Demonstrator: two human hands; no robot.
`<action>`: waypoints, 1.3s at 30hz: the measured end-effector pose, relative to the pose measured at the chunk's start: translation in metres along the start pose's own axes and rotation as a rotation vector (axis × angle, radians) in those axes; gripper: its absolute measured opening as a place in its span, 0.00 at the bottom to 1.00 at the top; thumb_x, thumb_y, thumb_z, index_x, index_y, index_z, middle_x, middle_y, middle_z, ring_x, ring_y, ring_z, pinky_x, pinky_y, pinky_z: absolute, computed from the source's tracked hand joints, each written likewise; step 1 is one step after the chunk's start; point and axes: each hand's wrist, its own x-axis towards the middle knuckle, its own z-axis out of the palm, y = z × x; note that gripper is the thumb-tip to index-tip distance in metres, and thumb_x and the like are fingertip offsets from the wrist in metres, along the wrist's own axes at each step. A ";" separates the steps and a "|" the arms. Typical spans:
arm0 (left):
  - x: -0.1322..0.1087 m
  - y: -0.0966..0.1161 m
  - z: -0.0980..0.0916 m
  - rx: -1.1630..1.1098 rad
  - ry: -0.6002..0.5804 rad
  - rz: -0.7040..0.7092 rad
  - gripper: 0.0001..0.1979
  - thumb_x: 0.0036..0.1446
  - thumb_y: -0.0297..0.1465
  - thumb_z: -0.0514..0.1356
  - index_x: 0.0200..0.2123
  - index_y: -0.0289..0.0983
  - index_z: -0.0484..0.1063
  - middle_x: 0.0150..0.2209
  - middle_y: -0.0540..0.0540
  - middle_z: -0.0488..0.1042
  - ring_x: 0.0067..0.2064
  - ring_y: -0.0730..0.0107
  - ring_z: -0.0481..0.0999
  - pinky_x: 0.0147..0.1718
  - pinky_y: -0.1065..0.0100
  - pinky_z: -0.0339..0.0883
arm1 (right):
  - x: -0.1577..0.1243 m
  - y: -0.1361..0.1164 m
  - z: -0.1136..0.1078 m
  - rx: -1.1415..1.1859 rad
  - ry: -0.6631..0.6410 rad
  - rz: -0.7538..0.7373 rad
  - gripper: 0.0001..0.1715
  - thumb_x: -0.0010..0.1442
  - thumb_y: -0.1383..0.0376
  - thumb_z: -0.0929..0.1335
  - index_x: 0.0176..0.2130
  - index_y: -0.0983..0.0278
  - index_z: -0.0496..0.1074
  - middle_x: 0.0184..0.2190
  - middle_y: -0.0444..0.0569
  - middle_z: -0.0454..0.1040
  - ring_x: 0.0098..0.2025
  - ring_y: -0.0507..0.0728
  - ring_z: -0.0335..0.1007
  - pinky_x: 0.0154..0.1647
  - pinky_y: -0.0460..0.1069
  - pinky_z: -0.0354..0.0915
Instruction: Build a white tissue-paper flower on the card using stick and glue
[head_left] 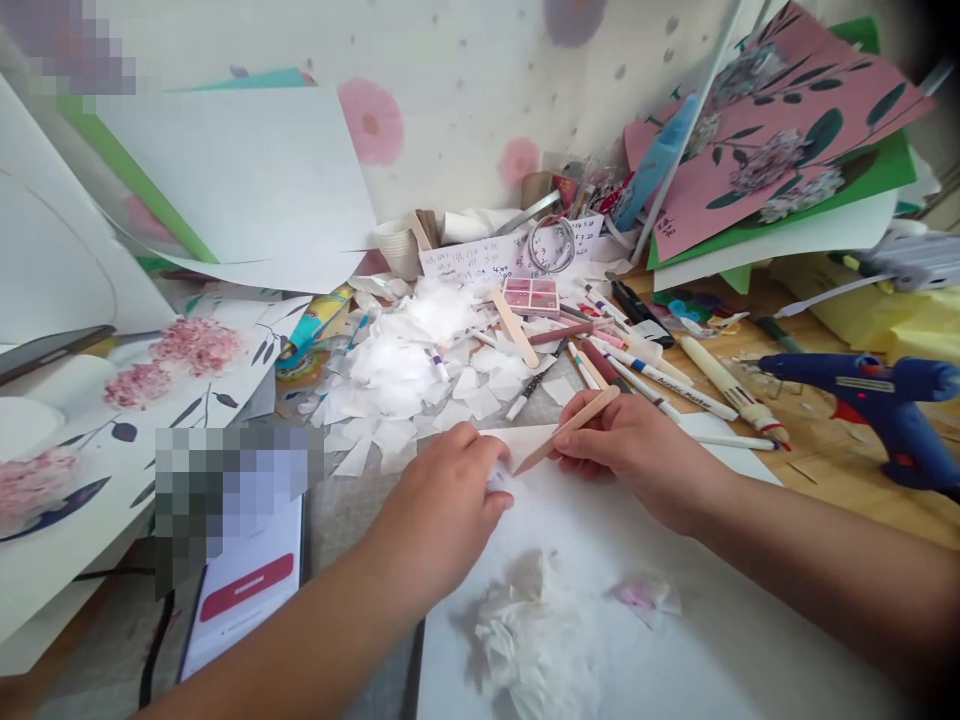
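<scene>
My right hand pinches a flat wooden craft stick; its pointed end slants down toward my left hand. Between the closed thumb and fingers of my left hand is a small piece of white tissue paper, mostly hidden, with the stick's tip right beside it. Both hands are above a white sheet. Nearer to me on that sheet sits a crumpled white tissue-paper flower. To its right is a small scrap of tissue with a pink centre.
A heap of white tissue pieces lies beyond my hands, with markers scattered to its right. A blue glue gun lies far right. At left are a phone and a sheet with pink paper flowers.
</scene>
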 end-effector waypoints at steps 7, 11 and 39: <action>0.002 0.000 -0.003 -0.024 -0.021 0.090 0.06 0.54 0.24 0.55 0.27 0.38 0.66 0.33 0.51 0.66 0.36 0.68 0.65 0.34 0.67 0.57 | -0.003 -0.002 -0.006 0.076 -0.042 -0.052 0.04 0.47 0.69 0.69 0.25 0.66 0.68 0.21 0.43 0.66 0.23 0.49 0.58 0.23 0.45 0.54; 0.001 0.000 -0.005 -0.091 0.005 0.071 0.05 0.54 0.25 0.54 0.26 0.39 0.65 0.30 0.53 0.66 0.33 0.71 0.65 0.31 0.69 0.56 | -0.006 -0.001 -0.011 0.122 -0.029 -0.097 0.04 0.51 0.68 0.69 0.26 0.65 0.70 0.22 0.43 0.66 0.25 0.49 0.61 0.25 0.44 0.56; -0.008 0.000 -0.005 -0.379 -0.285 0.053 0.17 0.45 0.20 0.48 0.30 0.45 0.71 0.27 0.57 0.73 0.28 0.75 0.70 0.24 0.73 0.58 | -0.026 -0.001 0.000 -0.317 -0.082 -0.231 0.11 0.55 0.66 0.67 0.23 0.65 0.72 0.29 0.45 0.69 0.25 0.49 0.60 0.22 0.45 0.53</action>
